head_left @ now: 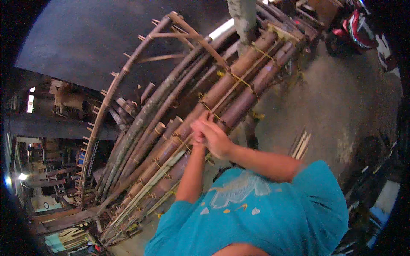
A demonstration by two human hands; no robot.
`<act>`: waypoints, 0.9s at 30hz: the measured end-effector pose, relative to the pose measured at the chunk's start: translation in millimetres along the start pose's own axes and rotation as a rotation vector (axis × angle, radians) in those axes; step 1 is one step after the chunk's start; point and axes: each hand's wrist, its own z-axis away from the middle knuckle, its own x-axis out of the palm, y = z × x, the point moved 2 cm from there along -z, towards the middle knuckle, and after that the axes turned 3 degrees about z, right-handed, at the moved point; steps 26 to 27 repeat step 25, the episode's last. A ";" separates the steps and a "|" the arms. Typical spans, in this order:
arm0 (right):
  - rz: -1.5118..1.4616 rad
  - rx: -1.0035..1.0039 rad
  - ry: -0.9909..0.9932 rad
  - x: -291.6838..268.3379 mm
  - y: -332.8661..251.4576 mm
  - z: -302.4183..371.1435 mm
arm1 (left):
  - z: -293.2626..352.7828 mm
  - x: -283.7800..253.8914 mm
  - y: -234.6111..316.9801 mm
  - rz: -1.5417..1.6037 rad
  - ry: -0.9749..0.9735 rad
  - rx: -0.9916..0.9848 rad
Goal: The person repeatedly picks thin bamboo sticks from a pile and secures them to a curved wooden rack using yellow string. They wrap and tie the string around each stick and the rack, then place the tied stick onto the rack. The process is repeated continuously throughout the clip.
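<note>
My right hand (215, 137) lies against my left hand (199, 136) over a frame of long poles, both with fingers closed. Whatever is between the fingers is hidden and slightly blurred. Beneath and beyond them runs a thick brown pole (218, 90), with a darker reddish-brown pole (244, 102) alongside. A thin slat (227, 94) lies lengthwise between the two. Yellow ties (244, 81) cross the poles at intervals and bind them. Pale split strips (149, 184) stretch along the poles toward the lower left.
Left of the frame, a long ladder-like pole with pegs (112, 87) leans by a dark wall (77, 47). More loose poles (149, 106) lie between. A rough upright post (243, 21) rises at the far end. A red motorcycle (356, 32) stands far right; thin sticks (301, 145) are nearer.
</note>
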 end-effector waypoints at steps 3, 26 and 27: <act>-0.247 0.463 0.091 -86.4 34.3 0.1 | -2.7 -0.6 -16.9 -0.071 -0.086 -0.106; 1.380 0.124 -0.666 -8.7 -51.0 -189.0 | 4.9 4.3 -14.8 -0.016 0.030 -0.202; 1.380 0.124 -0.666 -8.7 -51.0 -189.0 | 4.9 4.3 -14.8 -0.016 0.030 -0.202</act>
